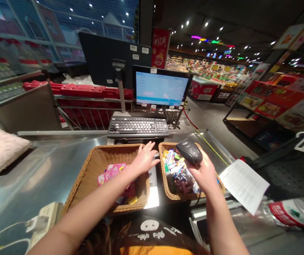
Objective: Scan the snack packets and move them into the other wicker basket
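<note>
My right hand (198, 170) is wrapped round a black handheld barcode scanner (188, 149), held above the right wicker basket (171, 195). That basket is filled with small packaged goods (177, 168) in many colours. My left hand (146, 158) is over the right rim of the left wicker basket (80, 173), fingers spread and nothing in them. Inside the left basket lie pink packets (112, 173) and a few darker ones, partly hidden by my left forearm.
Behind the baskets are a black keyboard (138, 126) and a lit monitor (161, 86). A printed sheet (245, 184) and a bottle with a red label (283, 212) lie at right. At left are a pale pouch (1, 150) and a power strip (47, 221).
</note>
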`<state>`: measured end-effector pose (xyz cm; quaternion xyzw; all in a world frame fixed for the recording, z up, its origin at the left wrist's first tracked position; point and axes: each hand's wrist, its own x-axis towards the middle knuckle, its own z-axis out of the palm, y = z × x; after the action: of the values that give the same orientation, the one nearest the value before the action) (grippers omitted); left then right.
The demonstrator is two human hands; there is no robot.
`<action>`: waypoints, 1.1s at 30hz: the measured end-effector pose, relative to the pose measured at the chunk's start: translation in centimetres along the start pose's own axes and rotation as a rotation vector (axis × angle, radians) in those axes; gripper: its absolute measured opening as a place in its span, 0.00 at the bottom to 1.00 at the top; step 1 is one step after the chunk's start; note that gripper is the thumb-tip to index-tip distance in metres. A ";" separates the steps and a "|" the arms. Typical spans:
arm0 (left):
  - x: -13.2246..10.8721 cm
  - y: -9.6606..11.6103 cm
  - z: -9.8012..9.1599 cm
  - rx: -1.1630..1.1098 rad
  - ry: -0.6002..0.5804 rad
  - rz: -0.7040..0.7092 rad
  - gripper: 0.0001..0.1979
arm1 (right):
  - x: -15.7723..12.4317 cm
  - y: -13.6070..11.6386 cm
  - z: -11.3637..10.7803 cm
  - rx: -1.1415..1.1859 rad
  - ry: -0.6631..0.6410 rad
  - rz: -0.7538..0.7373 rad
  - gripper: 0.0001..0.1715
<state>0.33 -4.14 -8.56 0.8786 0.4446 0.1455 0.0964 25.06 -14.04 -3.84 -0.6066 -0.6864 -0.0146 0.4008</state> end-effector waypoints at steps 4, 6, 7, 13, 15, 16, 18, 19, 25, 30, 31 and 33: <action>3.9 3.5 2.5 -0.040 -0.029 0.099 0.13 | -0.2 2.0 -1.8 -0.051 0.044 0.030 0.27; 5.7 5.0 4.1 -0.022 -0.051 0.135 0.14 | -0.1 2.7 -2.5 -0.056 0.051 0.037 0.27; 6.5 5.7 4.8 -0.014 -0.063 0.151 0.13 | -0.1 3.0 -2.9 -0.058 0.058 0.044 0.27; 9.5 8.6 8.9 0.014 -0.125 0.104 0.11 | 0.3 5.1 -4.4 -0.072 0.117 0.084 0.27; 9.8 8.9 9.9 0.020 -0.140 0.082 0.11 | 0.4 5.8 -4.6 -0.072 0.127 0.092 0.28; 9.9 9.0 10.2 0.022 -0.145 0.072 0.12 | 0.5 6.0 -4.7 -0.073 0.131 0.094 0.28; 10.0 9.0 10.8 0.022 -0.161 0.047 0.13 | 0.5 6.5 -4.8 -0.083 0.136 0.095 0.29; 10.1 8.9 11.0 0.020 -0.170 0.033 0.14 | 0.5 6.7 -4.8 -0.089 0.136 0.097 0.30; 10.2 8.9 11.0 0.001 -0.167 -0.016 0.14 | 0.4 7.3 -4.9 -0.050 0.144 0.114 0.29; 8.2 7.9 7.5 0.015 -0.037 0.048 0.13 | 0.3 7.3 -5.1 0.011 0.136 0.142 0.28; 7.6 7.5 6.5 0.026 0.014 0.076 0.13 | 0.3 7.3 -5.0 0.008 0.135 0.136 0.27; 6.5 6.7 4.5 0.047 0.101 0.107 0.13 | 0.4 7.2 -4.8 -0.013 0.135 0.118 0.27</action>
<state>10.52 -3.00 -9.72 0.8946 0.4047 0.1841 0.0450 33.68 -14.27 -3.72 -0.6463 -0.6207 -0.0365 0.4424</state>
